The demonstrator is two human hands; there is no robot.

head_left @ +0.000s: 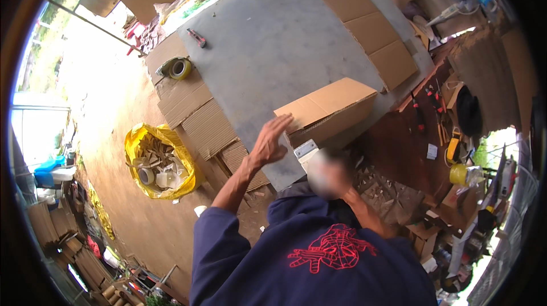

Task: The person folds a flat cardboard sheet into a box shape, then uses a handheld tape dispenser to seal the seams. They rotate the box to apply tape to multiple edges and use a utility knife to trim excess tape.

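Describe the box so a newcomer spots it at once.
Start at the grey table. On its near side lies the box, with the left hand at one end. Unlike the flat sheet farther back, it is thick, with a side face showing.

A grey-topped table (256, 38) fills the upper middle of the frame; brown floor (105, 158) spreads at left, bleached white by daylight toward the upper left.

A soft round blur covers most of the right hand (333, 178), so the position of its fingers cannot be told. The lower part of the pale object (306, 149) is also lost there. The lower edge cuts the dark blue hoodie (325, 283). Some scraps (158, 154) are too small to tell.
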